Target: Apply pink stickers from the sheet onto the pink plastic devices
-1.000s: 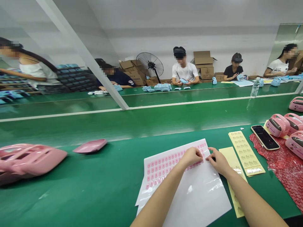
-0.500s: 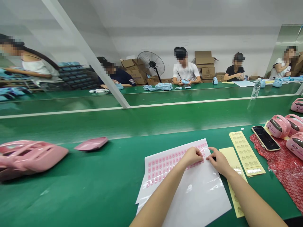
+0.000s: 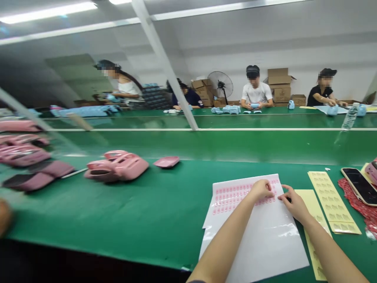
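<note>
A white glossy sheet (image 3: 259, 232) with rows of small pink stickers (image 3: 232, 194) lies on the green table in front of me. My left hand (image 3: 261, 189) rests on the sticker rows with its fingers curled down onto the sheet. My right hand (image 3: 293, 202) is at the sheet's right edge, thumb and forefinger pinched together near the stickers. What the fingers pinch is too small to make out.
Yellow backing sheets (image 3: 331, 200) lie right of the white sheet, then a phone (image 3: 357, 185) on red wrap (image 3: 363, 206). Pink plastic shells (image 3: 118, 167) and a pink lid (image 3: 167, 161) sit to the left. Several people work at the far table (image 3: 265, 118); a water bottle (image 3: 349, 116) stands there.
The view has swung left and up, showing more pink shells at the left. Both hands stay in the same place on the sticker sheet.
</note>
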A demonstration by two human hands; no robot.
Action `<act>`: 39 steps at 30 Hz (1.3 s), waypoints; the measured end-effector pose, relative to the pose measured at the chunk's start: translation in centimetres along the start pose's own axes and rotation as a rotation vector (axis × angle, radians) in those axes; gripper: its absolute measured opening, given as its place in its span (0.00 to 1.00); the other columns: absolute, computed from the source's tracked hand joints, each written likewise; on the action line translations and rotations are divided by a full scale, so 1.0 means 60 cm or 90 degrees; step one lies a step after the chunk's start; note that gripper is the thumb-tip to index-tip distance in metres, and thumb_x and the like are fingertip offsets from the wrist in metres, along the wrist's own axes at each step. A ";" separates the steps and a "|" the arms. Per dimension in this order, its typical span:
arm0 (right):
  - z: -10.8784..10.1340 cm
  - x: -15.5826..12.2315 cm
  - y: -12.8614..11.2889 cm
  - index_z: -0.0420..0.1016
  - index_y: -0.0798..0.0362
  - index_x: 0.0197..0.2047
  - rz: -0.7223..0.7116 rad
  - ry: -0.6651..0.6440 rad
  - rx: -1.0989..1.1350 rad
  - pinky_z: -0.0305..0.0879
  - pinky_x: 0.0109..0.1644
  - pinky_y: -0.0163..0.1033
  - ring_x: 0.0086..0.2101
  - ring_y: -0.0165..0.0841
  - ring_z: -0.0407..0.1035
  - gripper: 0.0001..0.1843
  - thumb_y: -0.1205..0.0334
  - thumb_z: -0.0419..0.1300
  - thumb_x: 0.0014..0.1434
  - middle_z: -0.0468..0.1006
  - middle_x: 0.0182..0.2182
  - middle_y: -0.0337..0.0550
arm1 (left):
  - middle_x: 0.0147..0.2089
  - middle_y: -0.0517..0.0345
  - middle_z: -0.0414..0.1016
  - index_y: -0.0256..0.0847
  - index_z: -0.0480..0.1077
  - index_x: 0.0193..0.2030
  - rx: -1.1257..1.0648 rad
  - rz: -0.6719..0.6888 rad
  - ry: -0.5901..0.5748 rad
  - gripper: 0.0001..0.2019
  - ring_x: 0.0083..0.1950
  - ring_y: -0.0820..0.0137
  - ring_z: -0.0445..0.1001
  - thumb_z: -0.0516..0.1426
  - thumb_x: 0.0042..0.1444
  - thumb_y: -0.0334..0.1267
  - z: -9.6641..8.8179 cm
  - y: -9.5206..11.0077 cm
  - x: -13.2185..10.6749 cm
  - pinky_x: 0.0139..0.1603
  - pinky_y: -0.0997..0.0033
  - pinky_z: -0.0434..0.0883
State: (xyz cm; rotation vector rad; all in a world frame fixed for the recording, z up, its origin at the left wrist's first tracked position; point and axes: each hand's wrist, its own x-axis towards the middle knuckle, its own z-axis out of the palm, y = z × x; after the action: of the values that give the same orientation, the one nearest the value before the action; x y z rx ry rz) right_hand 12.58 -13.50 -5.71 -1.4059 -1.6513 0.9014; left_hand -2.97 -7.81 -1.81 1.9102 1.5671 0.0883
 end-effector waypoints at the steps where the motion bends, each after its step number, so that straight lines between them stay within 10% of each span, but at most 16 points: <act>1: -0.001 -0.001 0.002 0.61 0.51 0.50 0.001 -0.002 0.000 0.64 0.45 0.45 0.37 0.39 0.73 0.22 0.60 0.50 0.51 0.80 0.30 0.41 | 0.38 0.57 0.72 0.35 0.68 0.39 -0.002 -0.004 0.003 0.11 0.36 0.70 0.72 0.55 0.56 0.41 0.002 0.000 0.001 0.37 0.64 0.71; 12: -0.011 0.000 0.054 0.61 0.48 0.49 0.038 -0.004 -0.005 0.65 0.43 0.44 0.40 0.43 0.73 0.26 0.48 0.52 0.47 0.81 0.34 0.42 | 0.37 0.58 0.75 0.44 0.71 0.38 -0.064 0.019 0.159 0.19 0.40 0.65 0.71 0.66 0.38 0.45 0.054 0.000 -0.028 0.38 0.71 0.66; 20: -0.019 0.003 0.065 0.63 0.48 0.47 0.074 0.022 0.043 0.65 0.44 0.44 0.39 0.42 0.73 0.27 0.45 0.54 0.45 0.81 0.29 0.41 | 0.34 0.58 0.76 0.42 0.73 0.34 -0.075 0.085 0.208 0.06 0.40 0.68 0.71 0.57 0.52 0.39 0.070 -0.007 -0.032 0.42 0.72 0.65; 39: -0.030 -0.013 0.020 0.72 0.54 0.31 0.053 0.251 0.245 0.65 0.25 0.35 0.23 0.32 0.69 0.20 0.45 0.63 0.43 0.74 0.20 0.40 | 0.29 0.60 0.73 0.42 0.72 0.29 -0.102 0.178 0.197 0.03 0.35 0.68 0.69 0.57 0.48 0.35 0.068 -0.013 -0.047 0.43 0.68 0.62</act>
State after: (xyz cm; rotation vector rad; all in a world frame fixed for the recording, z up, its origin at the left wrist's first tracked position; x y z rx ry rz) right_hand 14.79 -14.02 -6.05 -1.2891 -1.0685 0.8663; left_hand -2.60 -12.07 -4.41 2.0441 1.4214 0.6377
